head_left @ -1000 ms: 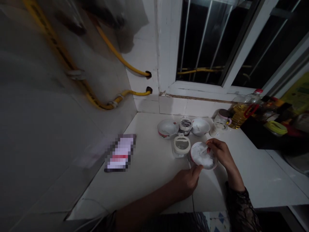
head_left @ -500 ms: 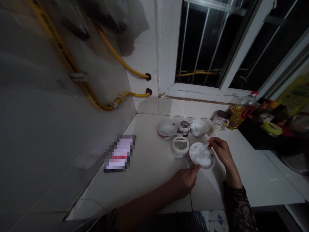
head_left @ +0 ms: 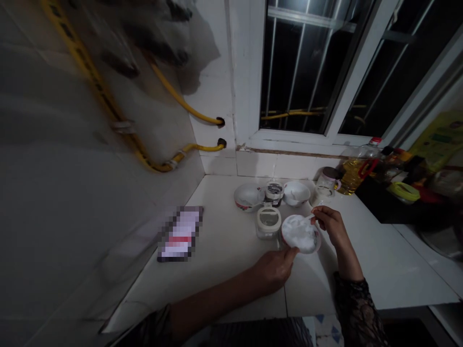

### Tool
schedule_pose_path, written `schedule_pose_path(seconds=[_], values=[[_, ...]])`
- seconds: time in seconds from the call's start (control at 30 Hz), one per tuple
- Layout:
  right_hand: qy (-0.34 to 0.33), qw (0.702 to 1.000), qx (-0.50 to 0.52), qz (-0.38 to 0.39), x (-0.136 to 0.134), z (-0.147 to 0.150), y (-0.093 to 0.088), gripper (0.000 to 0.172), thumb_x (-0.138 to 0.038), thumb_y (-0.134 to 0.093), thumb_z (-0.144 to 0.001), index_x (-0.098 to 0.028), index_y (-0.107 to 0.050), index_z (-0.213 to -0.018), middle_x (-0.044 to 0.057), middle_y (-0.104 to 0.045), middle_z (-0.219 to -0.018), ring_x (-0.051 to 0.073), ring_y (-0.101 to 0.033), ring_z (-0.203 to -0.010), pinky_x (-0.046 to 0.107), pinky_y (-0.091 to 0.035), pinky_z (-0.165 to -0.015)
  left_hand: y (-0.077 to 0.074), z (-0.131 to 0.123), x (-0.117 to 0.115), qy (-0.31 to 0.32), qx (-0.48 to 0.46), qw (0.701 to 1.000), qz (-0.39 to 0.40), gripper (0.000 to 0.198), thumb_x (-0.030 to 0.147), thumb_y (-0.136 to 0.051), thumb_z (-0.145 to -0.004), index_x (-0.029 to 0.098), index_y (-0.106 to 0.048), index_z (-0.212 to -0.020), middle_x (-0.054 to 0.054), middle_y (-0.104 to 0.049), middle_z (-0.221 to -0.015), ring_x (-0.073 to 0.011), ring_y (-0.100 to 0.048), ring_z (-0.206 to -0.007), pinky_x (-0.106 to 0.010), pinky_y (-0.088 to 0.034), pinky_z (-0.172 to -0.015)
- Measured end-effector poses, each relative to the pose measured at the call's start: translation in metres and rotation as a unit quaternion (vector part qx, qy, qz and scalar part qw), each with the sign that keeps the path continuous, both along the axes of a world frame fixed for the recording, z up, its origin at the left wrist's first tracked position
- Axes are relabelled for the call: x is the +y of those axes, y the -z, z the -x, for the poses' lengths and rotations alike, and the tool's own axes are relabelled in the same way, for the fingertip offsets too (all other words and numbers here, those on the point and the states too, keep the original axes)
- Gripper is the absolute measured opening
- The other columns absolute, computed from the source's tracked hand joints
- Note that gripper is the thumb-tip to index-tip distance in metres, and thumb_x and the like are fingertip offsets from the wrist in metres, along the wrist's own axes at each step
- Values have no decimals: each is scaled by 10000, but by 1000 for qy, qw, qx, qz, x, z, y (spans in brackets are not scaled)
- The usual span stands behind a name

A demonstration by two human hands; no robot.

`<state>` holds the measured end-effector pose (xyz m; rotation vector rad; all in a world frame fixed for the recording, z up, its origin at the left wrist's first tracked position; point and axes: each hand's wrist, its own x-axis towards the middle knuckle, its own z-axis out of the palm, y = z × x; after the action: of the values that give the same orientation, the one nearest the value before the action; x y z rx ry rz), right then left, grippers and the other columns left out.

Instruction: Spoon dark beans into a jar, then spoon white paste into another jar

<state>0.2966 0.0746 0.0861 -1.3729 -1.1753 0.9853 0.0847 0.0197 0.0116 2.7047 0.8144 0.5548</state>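
Note:
A bowl [head_left: 317, 244] filled with a fluffy white substance [head_left: 298, 233] sits on the white counter in the head view. My left hand [head_left: 275, 271] grips its near rim, thumb at the edge. Pinched in my right hand [head_left: 330, 222] is the handle of a white spoon [head_left: 310, 217]; its lower end is hidden in the white substance. Just left of this bowl stands a clear jar with a cream lid [head_left: 268, 219]. Behind are a bowl with red marks [head_left: 249, 196], a second lidded jar [head_left: 274, 192] and another white bowl [head_left: 296, 193].
A phone [head_left: 181, 235], pixelated, lies on the left of the counter [head_left: 224, 270]. Towards the back right stand a mug-like jar [head_left: 327, 183], an oil bottle [head_left: 352, 173] and a dark box [head_left: 376, 200] beside several bottles. Yellow pipes [head_left: 144, 161] run along the left wall. A window [head_left: 296, 72] is ahead.
The view has shifted slightly. Both hands keep their hold on the bowl and the spoon, and the white substance's surface looks a little different.

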Motion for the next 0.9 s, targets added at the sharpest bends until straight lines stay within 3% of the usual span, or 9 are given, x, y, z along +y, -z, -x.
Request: schedule_pose_path(seconds=[0.3, 0.57, 0.77, 0.9], values=[[3, 999, 41, -16, 0, -1, 1, 224, -380, -680, -585, -180, -632, -673, 5, -610, -475, 79, -309, -379, 242, -188, -388, 20, 4, 6, 28, -24, 992, -120, 475, 83, -357, -930, 75, -272, -1397, -181, -651, -1121, -230, -686, -926, -344, -591, -747], [10, 999, 48, 19, 2, 0, 3, 254, -370, -716, -554, -161, -634, -671, 23, -624, -469, 68, -297, -369, 233, -180, -382, 26, 2, 5, 28, -57, 989, -134, 497, 66, -354, -925, 48, -289, -1417, -209, -637, -1167, -224, -685, -983, -327, -598, -773], [2, 997, 79, -5, 0, 10, -3, 274, -397, -725, -570, -173, -626, -692, 13, -625, -505, 65, -290, -371, 230, -182, -381, 24, 2, 4, 23, -44, 990, -135, 515, 65, -346, -917, 59, -285, -1428, -198, -648, -1145, -215, -697, -918, -304, -597, -722], [-13, 997, 35, -61, -6, 28, -5, 298, -467, -689, -690, -189, -609, -764, 15, -643, -573, 90, -357, -405, 238, -265, -396, 24, 2, 3, 21, -40, 990, -133, 495, 53, -352, -899, 30, -318, -1392, -209, -639, -1155, -227, -695, -914, -318, -596, -720]])
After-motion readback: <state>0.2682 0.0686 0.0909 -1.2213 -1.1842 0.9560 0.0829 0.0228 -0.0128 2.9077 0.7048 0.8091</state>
